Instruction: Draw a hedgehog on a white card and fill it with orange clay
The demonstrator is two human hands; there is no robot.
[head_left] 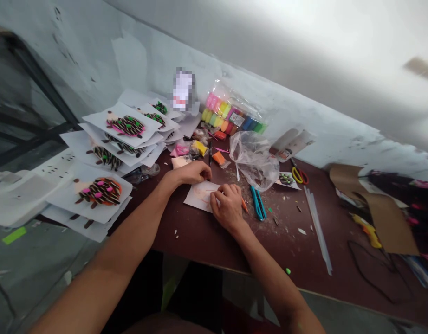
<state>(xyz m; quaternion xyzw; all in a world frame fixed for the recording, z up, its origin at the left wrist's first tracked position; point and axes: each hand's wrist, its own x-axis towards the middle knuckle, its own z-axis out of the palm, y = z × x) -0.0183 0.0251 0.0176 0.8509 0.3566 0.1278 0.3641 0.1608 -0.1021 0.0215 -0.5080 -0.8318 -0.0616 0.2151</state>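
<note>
Paper (200,197) with faint pink outlines

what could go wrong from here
The right hand could drag the orange pencil through clay crumbs onto the paper sheet. The teal cutter lies close and might get knocked. The stacked hedgehog cards seem to overhang the table and could slide off.

Both bare, slim forearms (106,260) end in an equally bare left hand (192,172) and right hand (228,207).
</note>
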